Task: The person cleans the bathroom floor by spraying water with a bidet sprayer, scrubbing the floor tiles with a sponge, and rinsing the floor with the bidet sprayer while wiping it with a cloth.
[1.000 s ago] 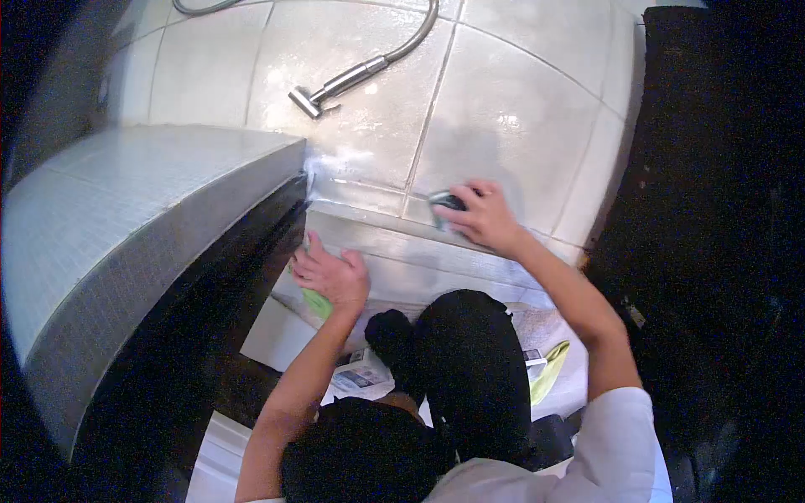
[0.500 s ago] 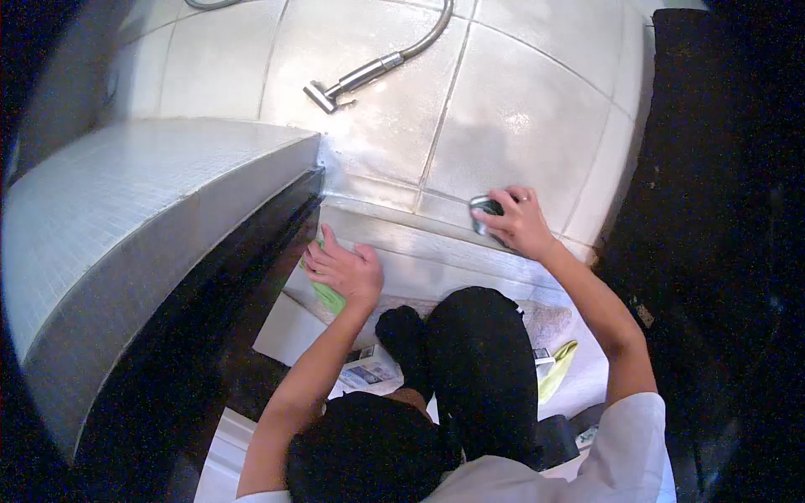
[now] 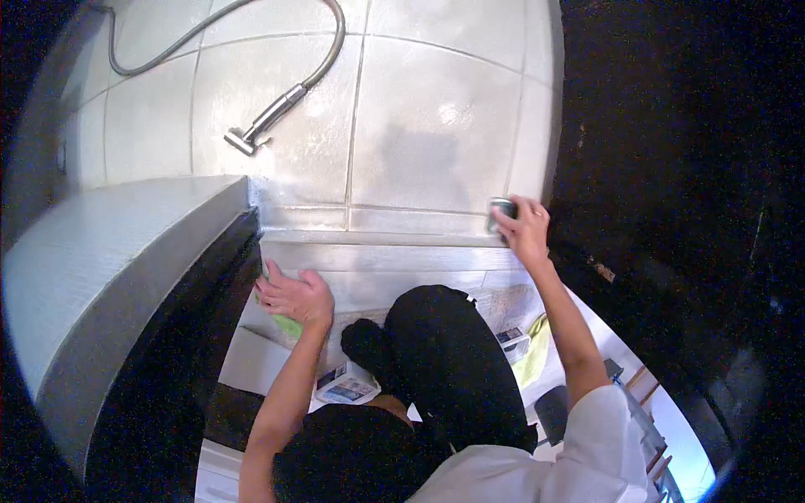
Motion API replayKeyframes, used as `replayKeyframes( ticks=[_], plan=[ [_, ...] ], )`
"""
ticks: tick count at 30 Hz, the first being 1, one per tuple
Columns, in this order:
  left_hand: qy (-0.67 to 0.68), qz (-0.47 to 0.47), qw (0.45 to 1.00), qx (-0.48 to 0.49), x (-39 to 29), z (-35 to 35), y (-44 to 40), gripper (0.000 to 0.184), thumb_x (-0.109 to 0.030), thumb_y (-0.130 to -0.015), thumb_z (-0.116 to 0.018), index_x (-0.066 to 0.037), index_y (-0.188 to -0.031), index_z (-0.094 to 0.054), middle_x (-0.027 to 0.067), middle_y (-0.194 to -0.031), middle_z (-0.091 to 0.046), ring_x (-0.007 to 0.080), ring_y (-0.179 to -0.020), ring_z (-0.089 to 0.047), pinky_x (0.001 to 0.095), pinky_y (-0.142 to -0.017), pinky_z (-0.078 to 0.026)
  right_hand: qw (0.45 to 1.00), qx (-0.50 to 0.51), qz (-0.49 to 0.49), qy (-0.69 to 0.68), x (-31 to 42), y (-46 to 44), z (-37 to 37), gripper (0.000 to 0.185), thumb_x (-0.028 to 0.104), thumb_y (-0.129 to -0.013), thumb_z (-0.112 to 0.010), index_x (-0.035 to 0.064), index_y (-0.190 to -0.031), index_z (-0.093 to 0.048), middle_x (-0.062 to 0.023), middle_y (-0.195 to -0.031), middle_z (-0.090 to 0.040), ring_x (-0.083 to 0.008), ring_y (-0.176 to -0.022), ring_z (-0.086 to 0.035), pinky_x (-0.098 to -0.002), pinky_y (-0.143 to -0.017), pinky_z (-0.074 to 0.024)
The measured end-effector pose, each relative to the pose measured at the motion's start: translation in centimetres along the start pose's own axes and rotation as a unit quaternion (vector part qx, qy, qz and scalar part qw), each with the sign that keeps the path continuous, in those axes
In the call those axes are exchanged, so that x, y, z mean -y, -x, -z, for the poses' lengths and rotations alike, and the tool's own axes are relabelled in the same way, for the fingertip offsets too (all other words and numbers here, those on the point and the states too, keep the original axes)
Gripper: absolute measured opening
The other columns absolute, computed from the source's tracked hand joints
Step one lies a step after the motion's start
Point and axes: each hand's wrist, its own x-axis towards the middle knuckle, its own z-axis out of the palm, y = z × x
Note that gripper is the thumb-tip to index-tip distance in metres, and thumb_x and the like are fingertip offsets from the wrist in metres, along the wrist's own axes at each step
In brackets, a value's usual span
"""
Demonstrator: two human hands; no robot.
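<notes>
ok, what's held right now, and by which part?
Right hand: green pad, by its right side. Left hand: on green cloth, hold unclear.

wide-angle/fisheye w/ strong edge distortion & dark vignette; pale tiles (image 3: pixel 436 101) bright w/ glare spots, soft shadow mid-tile. far rt side v. dark & grainy. rt hand (image 3: pixel 527 228) slightly blurred; overall focus a bit soft.

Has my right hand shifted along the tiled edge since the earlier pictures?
Yes: rightward. The right hand, gripping a dark green item, is now farther right of the long grout line between the large tiles.
</notes>
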Motion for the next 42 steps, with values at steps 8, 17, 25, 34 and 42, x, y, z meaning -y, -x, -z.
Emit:
replayKeyframes(
  ticks=[8, 17, 25, 34, 42],
  plan=[
    [0.016, -0.005, 1.0, 0.002, 0.0, 0.0, 0.0, 0.064, -0.028, -0.074, -0.048, -0.005, -0.131, -0.033, 0.0244, -0.13, -0.031, 0.0416, -0.123, -0.026, 0.0554, -0.1, -0.015, 0.985, -0.053, 0.064, -0.153, 9.9, -7.1, -3.7, 0.054, 0.019, -0.066, -0.071, 0.0162, -0.118, -0.057, -0.0186, -0.127, -0.041, -0.0349, -0.114, -0.041, -0.0452, -0.095, -0.0319],
    [0.012, -0.008, 1.0, -0.004, -0.2, -0.3, -0.3, 0.063, -0.027, -0.075, -0.048, -0.005, -0.131, -0.034, 0.0251, -0.131, -0.031, 0.0413, -0.124, -0.026, 0.0553, -0.101, -0.014, 0.871, -0.108, -0.44, -0.192, 2.4, -0.5, -6.7, 0.08, 0.011, -0.074, -0.064, -0.0076, -0.136, -0.017, -0.0267, -0.143, -0.013, -0.0401, -0.134, -0.011, -0.0504, -0.108, -0.0103],
    [-0.014, 0.004, 1.0, 0.017, 0.1, -0.3, 0.2, 0.061, -0.027, -0.075, -0.046, -0.004, -0.131, -0.034, 0.0248, -0.13, -0.032, 0.0408, -0.123, -0.027, 0.0536, -0.101, -0.015, 0.911, -0.081, -0.358, -0.186, 3.0, -2.6, -6.6, 0.071, 0.002, -0.075, -0.051, -0.0221, -0.129, -0.011, -0.04, -0.138, -0.001, -0.05, -0.131, -0.001, -0.0521, -0.108, -0.0032],
    [-0.017, 0.001, 1.0, 0.009, -0.4, -0.1, -0.1, 0.061, -0.027, -0.075, -0.045, -0.003, -0.13, -0.034, 0.0257, -0.129, -0.033, 0.0405, -0.123, -0.027, 0.0531, -0.101, -0.015, 0.957, -0.123, -0.238, -0.109, -0.6, -8.5, -5.0, 0.059, 0.009, -0.082, -0.047, -0.0152, -0.131, -0.023, -0.0317, -0.14, -0.016, -0.0436, -0.132, -0.013, -0.0476, -0.109, -0.0134],
    [-0.012, -0.029, 1.0, 0.004, 0.2, -0.2, -0.2, 0.06, -0.025, -0.074, -0.047, -0.002, -0.128, -0.036, 0.0257, -0.127, -0.035, 0.0411, -0.121, -0.03, 0.0538, -0.1, -0.018, 0.943, 0.104, -0.308, -0.067, 7.2, -4.1, -1.3, 0.066, 0.022, -0.084, -0.052, -0.004, -0.137, -0.022, -0.018, -0.147, -0.011, -0.0349, -0.135, -0.017, -0.055, -0.106, -0.0128]
  ],
)
